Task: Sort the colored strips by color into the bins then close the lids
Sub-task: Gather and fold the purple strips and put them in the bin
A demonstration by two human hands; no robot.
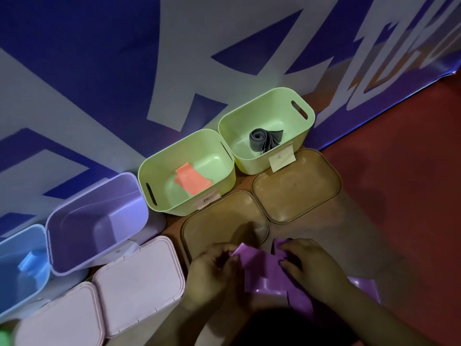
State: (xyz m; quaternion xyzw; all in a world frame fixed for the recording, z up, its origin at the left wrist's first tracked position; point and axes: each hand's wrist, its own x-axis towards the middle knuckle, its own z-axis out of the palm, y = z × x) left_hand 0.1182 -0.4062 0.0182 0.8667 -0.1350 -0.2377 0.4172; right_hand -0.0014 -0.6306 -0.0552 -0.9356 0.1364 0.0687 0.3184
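A purple strip [264,273] lies folded low in the head view, held at both ends. My left hand [212,268] pinches its left end and my right hand [306,263] grips its right end. Behind them stand open bins along the wall. A blue bin [15,293] at far left holds a blue strip [31,260]. The purple bin [74,236] shows nothing inside. One green bin [159,171] holds an orange strip [192,182], and another green bin [282,101] holds a rolled grey strip [264,141].
Two pale pink lids [139,283] [59,318] lie in front of the blue and purple bins. Two brown lids [219,221] [296,186] lie in front of the green bins. A blue and white banner [124,71] backs the bins. Red floor [411,158] spreads to the right.
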